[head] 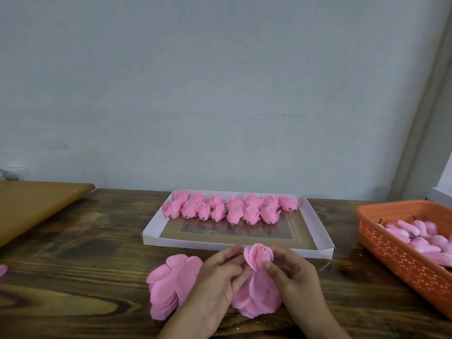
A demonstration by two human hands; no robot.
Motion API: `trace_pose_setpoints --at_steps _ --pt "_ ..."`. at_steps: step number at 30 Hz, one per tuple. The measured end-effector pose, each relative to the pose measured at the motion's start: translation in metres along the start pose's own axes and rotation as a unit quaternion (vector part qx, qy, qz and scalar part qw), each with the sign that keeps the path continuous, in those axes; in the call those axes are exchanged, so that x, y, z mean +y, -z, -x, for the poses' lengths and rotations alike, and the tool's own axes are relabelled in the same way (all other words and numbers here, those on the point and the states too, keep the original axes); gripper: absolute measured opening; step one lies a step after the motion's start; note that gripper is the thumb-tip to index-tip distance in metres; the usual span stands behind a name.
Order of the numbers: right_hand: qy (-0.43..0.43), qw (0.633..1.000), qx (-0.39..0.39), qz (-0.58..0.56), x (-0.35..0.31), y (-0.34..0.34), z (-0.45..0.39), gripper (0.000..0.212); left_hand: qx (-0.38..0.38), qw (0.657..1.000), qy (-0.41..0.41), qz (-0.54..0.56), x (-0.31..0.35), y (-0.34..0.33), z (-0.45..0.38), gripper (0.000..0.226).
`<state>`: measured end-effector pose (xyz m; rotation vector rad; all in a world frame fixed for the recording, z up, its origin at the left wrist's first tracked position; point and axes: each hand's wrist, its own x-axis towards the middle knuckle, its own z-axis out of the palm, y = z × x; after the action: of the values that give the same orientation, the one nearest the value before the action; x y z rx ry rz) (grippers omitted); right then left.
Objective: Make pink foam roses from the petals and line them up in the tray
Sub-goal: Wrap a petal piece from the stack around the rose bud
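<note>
Both hands hold a pink foam rose (258,256) upright just in front of the white tray (315,231). My left hand (217,285) pinches its left side and my right hand (293,277) pinches its right side with thumb and fingers. Below the rose, a spread of pink petals (259,297) lies under my hands. A stack of loose pink petals (168,285) lies on the table to the left. Several finished roses (230,207) lie in two rows along the tray's far side.
An orange perforated basket (401,250) at the right holds several pink buds (420,236). A lighter wooden board (36,204) lies at the far left. A stray pink petal (2,270) sits at the left edge. A grey wall stands behind the dark wooden table (85,253).
</note>
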<state>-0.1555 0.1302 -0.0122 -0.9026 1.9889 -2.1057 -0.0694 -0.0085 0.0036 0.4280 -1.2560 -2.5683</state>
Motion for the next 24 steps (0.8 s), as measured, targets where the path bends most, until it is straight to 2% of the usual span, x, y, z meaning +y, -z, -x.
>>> trace_pose_setpoints --at_steps 8,12,15,17,21,24 --pt "0.011 0.999 -0.031 -0.037 -0.01 -0.004 0.002 0.023 0.031 0.989 -0.069 -0.127 -0.01 -0.001 -0.001 0.025" --pt "0.01 0.998 -0.048 -0.039 -0.009 -0.002 0.002 0.042 0.032 0.98 -0.095 -0.17 -0.011 0.0 0.001 0.018" --pt "0.005 0.996 -0.062 -0.068 -0.012 -0.002 0.002 0.027 0.056 0.974 -0.112 -0.19 -0.011 0.0 0.001 0.014" --pt "-0.005 0.994 -0.074 -0.086 -0.014 -0.002 0.002 0.026 0.065 0.972 -0.121 -0.192 -0.011 -0.002 0.002 0.01" --pt "-0.026 0.992 -0.08 -0.099 -0.015 -0.001 0.002 0.028 0.064 0.963 -0.147 -0.219 -0.01 -0.004 0.002 0.012" --pt "-0.033 0.991 -0.079 -0.101 -0.014 -0.001 0.002 0.029 0.04 0.957 -0.165 -0.236 -0.009 -0.004 0.003 0.025"
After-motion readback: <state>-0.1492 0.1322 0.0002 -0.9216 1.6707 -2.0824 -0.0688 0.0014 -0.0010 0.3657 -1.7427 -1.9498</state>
